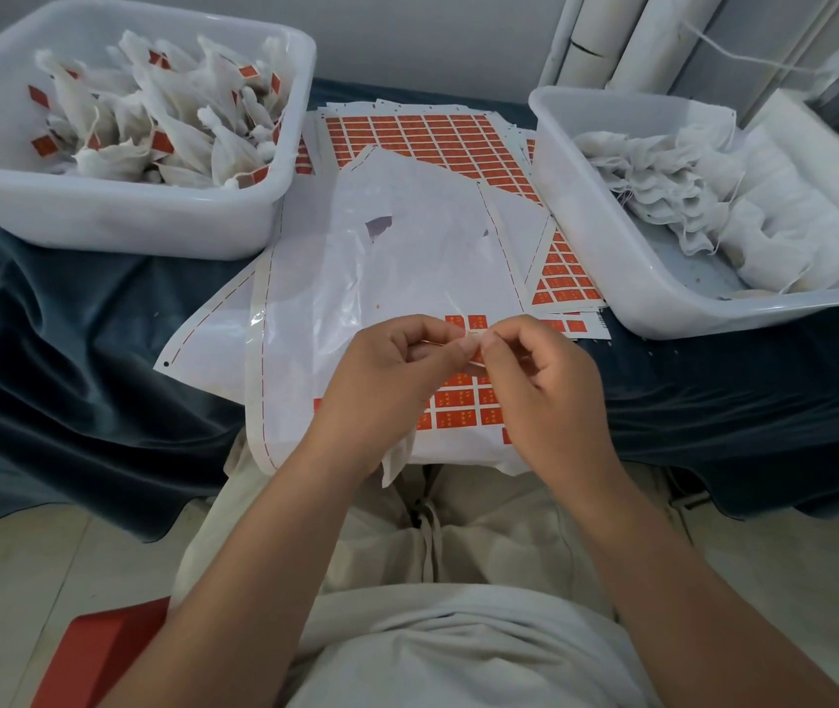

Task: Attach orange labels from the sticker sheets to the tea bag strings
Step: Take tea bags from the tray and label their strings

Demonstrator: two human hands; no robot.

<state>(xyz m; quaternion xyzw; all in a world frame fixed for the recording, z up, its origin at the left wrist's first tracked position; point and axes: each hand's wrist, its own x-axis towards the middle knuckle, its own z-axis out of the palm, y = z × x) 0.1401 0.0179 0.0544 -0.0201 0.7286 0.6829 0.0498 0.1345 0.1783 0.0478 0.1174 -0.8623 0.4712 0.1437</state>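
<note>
Orange labels (pixel 162 143) are already showing on the tea bags (pixel 152 120) piled in the left tub (pixel 116 232), while the right tub (pixel 662 309) is holding a heap of bare bags (pixel 688 186). The job is therefore looking partly done with plenty left. On the counter (pixel 75 324) between the tubs, a nearly full sheet (pixel 422 135) is lying at the back and a part-used sticker sheet (pixel 458 401) is lying under the hands. Just above it the left hand (pixel 387 380) and right hand (pixel 540 380) are meeting fingertip to fingertip, each grip closing tightly in a pinch on one orange label (pixel 440 343). They are probably folding it over a string too fine to make out. What looks like a tea bag (pixel 397 459) is hanging below the left hand.
</note>
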